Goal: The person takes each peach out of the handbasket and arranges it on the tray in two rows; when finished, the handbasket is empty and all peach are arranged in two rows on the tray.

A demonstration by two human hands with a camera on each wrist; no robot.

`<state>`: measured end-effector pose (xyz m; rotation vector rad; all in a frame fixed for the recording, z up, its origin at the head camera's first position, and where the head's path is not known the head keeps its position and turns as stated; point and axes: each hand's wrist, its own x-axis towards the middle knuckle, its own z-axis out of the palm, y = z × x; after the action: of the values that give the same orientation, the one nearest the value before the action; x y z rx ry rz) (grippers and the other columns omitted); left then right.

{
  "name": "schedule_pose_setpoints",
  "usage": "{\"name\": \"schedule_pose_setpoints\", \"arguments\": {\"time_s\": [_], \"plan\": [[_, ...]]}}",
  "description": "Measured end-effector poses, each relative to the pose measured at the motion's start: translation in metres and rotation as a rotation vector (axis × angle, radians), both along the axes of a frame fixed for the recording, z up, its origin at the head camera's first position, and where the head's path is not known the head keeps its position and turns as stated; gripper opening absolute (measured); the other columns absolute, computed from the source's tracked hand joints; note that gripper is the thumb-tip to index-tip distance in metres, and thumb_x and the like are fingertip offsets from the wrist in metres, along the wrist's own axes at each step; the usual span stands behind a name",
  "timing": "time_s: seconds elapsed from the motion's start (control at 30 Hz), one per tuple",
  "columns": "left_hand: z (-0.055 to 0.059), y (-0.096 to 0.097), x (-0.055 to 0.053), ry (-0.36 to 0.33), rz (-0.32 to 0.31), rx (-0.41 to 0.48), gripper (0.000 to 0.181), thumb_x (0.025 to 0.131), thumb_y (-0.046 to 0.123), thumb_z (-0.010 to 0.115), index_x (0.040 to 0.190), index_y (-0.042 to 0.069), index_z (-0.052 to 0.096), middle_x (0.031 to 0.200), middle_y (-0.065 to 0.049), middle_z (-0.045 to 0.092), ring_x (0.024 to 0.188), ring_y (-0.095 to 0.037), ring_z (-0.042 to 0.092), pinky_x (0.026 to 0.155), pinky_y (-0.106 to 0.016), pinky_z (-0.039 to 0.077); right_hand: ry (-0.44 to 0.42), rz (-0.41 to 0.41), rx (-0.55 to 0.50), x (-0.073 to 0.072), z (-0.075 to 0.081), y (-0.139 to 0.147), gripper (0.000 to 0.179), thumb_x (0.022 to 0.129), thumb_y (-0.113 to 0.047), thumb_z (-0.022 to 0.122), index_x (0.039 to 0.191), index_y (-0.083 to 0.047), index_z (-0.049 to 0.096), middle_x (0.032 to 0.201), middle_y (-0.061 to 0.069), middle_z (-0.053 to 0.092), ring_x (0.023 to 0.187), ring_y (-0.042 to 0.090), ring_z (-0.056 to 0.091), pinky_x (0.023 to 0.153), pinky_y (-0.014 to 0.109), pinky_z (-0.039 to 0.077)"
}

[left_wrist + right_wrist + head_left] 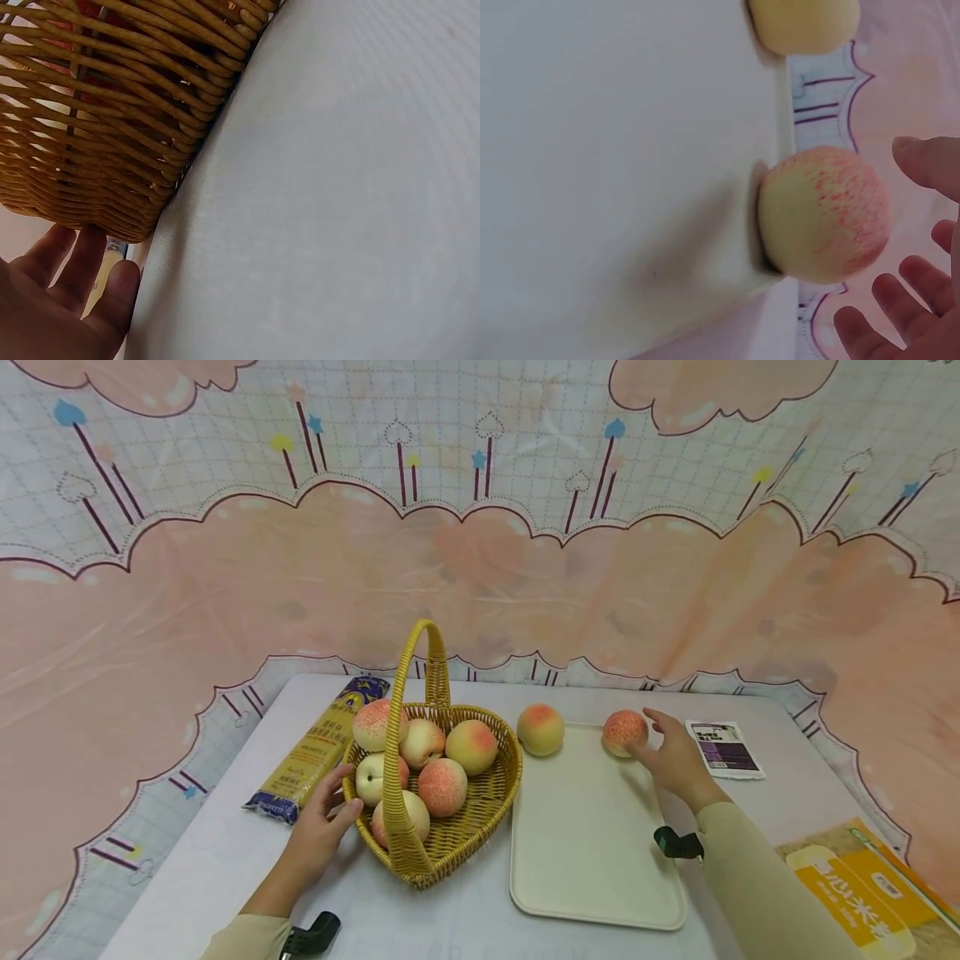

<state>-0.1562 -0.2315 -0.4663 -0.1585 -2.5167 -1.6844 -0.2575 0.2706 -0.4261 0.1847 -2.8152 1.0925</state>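
Observation:
A yellow heart-shaped wicker basket [480,822] with a tall handle holds several peaches [442,787]. At its left side, my left hand [318,835] rests its fingers against the woven wall; the left wrist view shows fingertips [88,238] at the wicker [112,150]. On the far right corner of a cream tray [592,860] sits a speckled pink peach [625,732]. My right hand [675,758] is beside this peach, fingers spread; in the right wrist view a gap shows between the hand and the peach [825,214]. Another peach [541,729] sits at the tray's far left corner.
A yellow and blue spaghetti packet [318,752] lies left of the basket. Right of the tray lies a small white and purple packet [725,750]. An orange packet [862,893] lies at the near right. A patterned curtain [480,577] hangs behind the white table [217,868].

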Motion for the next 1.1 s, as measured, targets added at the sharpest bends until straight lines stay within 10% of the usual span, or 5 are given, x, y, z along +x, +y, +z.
{"name": "schedule_pose_setpoints", "arguments": {"time_s": [0.3,0.87,1.1], "plan": [[-0.001,-0.001,-0.002,0.026,-0.004,-0.012,0.055,0.103,0.015,0.056,0.151,0.003,0.033,0.153,-0.025,0.035,0.134,-0.045,0.040,0.092,-0.018,0.039,0.072,0.046,-0.003,0.009,0.018,-0.015,0.070,0.093,-0.017,0.071,0.148,0.008,0.036,0.147,0.032,0.039,0.130,0.048,0.041,0.099,0.060,0.041],[0.001,-0.001,-0.001,0.026,-0.003,-0.012,0.055,0.103,0.016,0.055,0.151,0.003,0.033,0.153,-0.024,0.035,0.134,-0.046,0.040,0.094,-0.022,0.039,0.113,0.115,-0.135,0.020,0.029,-0.044,0.073,0.088,-0.015,0.077,0.148,0.003,0.040,0.139,0.031,0.048,0.120,0.048,0.052,0.097,0.059,0.044],[-0.001,0.000,-0.001,0.029,-0.005,-0.005,0.056,0.103,0.015,0.055,0.152,0.002,0.032,0.154,-0.025,0.034,0.135,-0.048,0.039,0.102,-0.055,0.038,0.149,0.179,-0.128,0.021,0.035,-0.061,0.073,0.087,-0.015,0.079,0.147,0.002,0.042,0.142,0.027,0.048,0.125,0.045,0.050,0.100,0.060,0.040]]}}
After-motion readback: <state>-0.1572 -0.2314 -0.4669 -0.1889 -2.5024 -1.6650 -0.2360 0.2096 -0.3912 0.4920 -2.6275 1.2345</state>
